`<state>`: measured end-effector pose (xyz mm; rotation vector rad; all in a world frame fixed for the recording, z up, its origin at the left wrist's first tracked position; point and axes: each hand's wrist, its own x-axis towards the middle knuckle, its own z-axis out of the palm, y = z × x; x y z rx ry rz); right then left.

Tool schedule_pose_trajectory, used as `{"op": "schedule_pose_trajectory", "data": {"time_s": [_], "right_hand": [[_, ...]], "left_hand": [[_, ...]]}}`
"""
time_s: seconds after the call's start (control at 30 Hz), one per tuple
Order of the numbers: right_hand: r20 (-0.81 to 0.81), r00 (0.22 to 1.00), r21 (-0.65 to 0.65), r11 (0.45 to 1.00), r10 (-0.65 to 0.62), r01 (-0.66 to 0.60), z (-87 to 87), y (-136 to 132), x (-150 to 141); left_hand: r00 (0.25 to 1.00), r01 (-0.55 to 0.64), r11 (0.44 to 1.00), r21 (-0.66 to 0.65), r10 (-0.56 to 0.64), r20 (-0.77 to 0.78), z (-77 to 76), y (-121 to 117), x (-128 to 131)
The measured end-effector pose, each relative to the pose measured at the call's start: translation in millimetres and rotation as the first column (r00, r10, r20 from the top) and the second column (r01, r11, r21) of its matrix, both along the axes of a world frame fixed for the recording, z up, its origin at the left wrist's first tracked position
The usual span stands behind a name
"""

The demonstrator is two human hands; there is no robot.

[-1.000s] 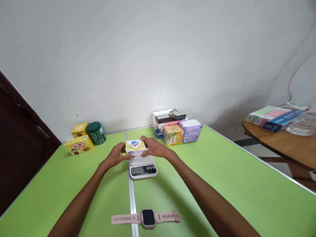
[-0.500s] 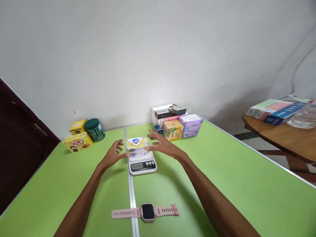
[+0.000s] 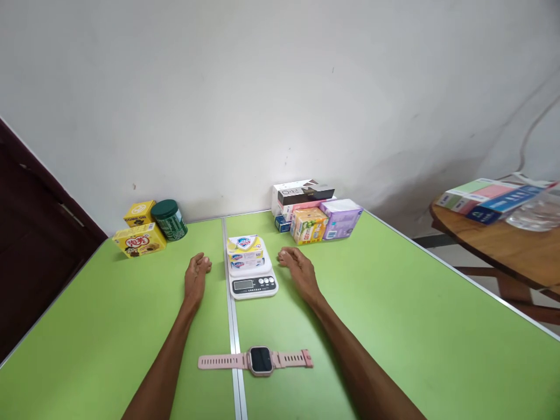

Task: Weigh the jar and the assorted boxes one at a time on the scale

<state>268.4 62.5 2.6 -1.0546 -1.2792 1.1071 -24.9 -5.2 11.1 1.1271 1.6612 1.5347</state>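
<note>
A white kitchen scale (image 3: 270, 275) lies in the middle of the table, its display and buttons facing me. On its platform sits a yellow-and-white soap pack (image 3: 245, 252). My left hand (image 3: 196, 277) rests left of the scale, apart from it, with fingers loosely curled together and nothing in them. To the right of the scale lies my right hand (image 3: 300, 274), its fingers also curled in and holding nothing. Between my forearms a pink smartwatch (image 3: 261, 360) is laid out flat, its strap stretched sideways across the metal seam.
At the back left stand yellow snack boxes (image 3: 140, 240) and a dark green canister (image 3: 168, 220). Several boxes (image 3: 306, 193), an orange tissue pack (image 3: 308, 226) and a purple pack (image 3: 341, 219) cluster at the back right. A wooden side table (image 3: 494, 248) stands beyond the right edge.
Both hands have let go of or drawn away from the soap pack, parted to either side of the scale and lowered. Their spread fingers have curled in. The soap pack stays on the scale.
</note>
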Motion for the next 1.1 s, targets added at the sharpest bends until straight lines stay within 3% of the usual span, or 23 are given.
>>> {"op": "schedule_pose_trajectory", "data": {"time_s": [0.17, 0.33, 0.4, 0.47, 0.63, 0.73, 0.83, 0.93, 1.1], "right_hand": [[0.137, 0.983, 0.009, 0.992, 0.121, -0.123, 15.9, 4, -2], [0.365, 0.885, 0.062, 0.941, 0.289, -0.333, 45.9, 26, -13], [0.456, 0.826, 0.081, 0.909, 0.332, -0.41, 55.3, 35, -18], [0.524, 0.782, 0.099, 0.888, 0.337, -0.449, 60.9, 41, -22], [0.545, 0.765, 0.111, 0.875, 0.343, -0.471, 66.7, 45, -21], [0.533, 0.783, 0.147, 0.877, 0.32, -0.458, 72.1, 42, -3], [0.503, 0.821, 0.18, 0.896, 0.271, -0.407, 78.0, 34, 35], [0.463, 0.854, 0.154, 0.927, 0.238, -0.342, 78.6, 25, 91], [0.396, 0.898, 0.052, 0.972, 0.19, -0.228, 62.8, 24, 189]], "left_hand": [[0.951, 0.117, 0.993, -0.016, -0.117, -0.286, 21.4, -4, 10], [0.745, 0.321, 0.931, -0.175, -0.362, -0.561, 64.8, 23, 15], [0.686, 0.362, 0.904, -0.229, -0.425, -0.591, 74.6, 36, 15], [0.677, 0.367, 0.898, -0.242, -0.436, -0.592, 77.8, 44, 15], [0.656, 0.407, 0.871, -0.275, -0.489, -0.576, 82.7, 51, 15], [0.604, 0.439, 0.853, -0.282, -0.513, -0.61, 96.1, 52, 28], [0.566, 0.49, 0.834, -0.253, -0.525, -0.636, 106.0, 56, 64], [0.577, 0.544, 0.813, -0.206, -0.542, -0.612, 95.7, 65, 121], [0.617, 0.672, 0.731, -0.119, -0.641, -0.458, 40.9, 100, 227]]}}
